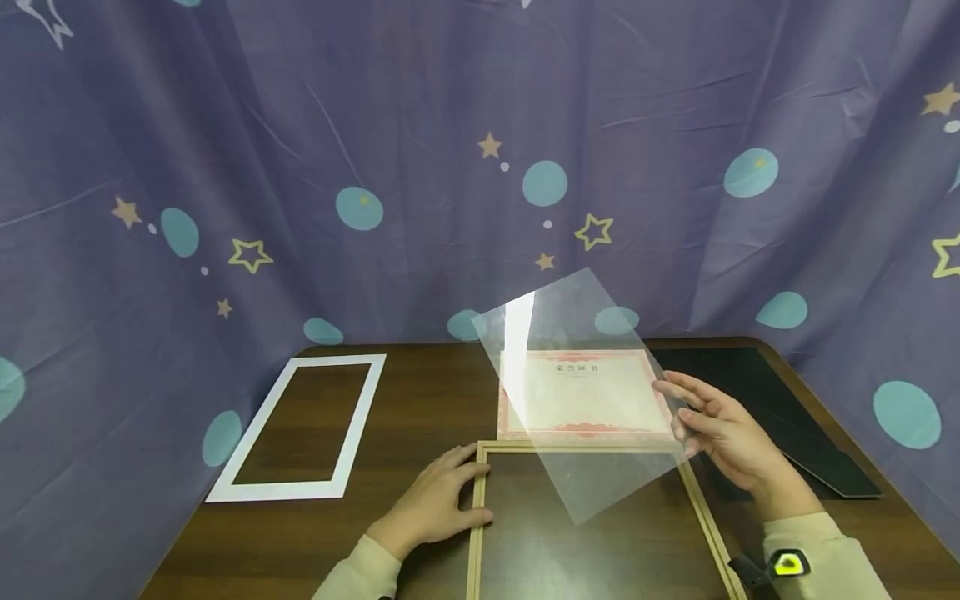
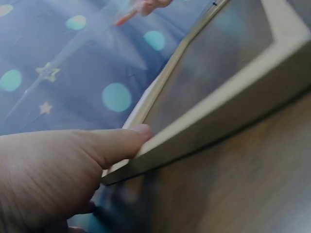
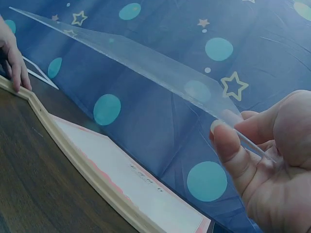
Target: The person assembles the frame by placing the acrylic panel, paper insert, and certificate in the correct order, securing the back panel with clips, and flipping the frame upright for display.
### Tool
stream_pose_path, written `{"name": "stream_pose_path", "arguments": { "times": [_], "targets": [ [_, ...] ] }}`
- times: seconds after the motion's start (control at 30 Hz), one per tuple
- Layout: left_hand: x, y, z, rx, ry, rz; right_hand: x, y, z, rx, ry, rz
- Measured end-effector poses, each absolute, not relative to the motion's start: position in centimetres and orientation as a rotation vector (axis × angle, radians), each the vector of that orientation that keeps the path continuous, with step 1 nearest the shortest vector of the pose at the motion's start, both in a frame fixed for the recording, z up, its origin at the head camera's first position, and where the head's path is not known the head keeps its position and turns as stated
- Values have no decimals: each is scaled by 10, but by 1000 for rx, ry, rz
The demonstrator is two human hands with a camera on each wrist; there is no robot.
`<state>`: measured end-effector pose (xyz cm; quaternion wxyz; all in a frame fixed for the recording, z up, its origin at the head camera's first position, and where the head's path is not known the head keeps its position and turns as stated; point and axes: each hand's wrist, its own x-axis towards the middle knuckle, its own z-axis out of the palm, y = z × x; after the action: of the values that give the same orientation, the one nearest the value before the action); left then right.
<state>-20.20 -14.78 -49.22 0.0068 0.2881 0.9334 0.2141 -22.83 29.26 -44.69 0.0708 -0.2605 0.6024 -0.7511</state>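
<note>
Three pieces, mat (image 1: 357,425), certificate (image 3: 129,171), black board (image 1: 757,396), seem unfitted; my right fingers (image 1: 699,389) pinch clear sheet (image 1: 582,392), left fingers (image 1: 471,471) touch frame (image 1: 707,521).

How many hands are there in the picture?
2: the person's left hand touches the left side of the wooden frame, and the right hand holds up the clear sheet. Both hands show in the head view.
</note>
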Motion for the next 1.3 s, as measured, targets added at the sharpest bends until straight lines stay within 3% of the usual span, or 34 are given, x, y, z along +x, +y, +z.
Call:
{"name": "stream_pose_path", "arguments": {
  "times": [0.67,1.3],
  "targets": [
    [-221,-204,-476,792,2806,762,-231,293,-453,-699,1917,-2259],
    [-230,-214,-485,802,2854,732,-233,293,-457,-596,1972,-2280]
  ]
}}
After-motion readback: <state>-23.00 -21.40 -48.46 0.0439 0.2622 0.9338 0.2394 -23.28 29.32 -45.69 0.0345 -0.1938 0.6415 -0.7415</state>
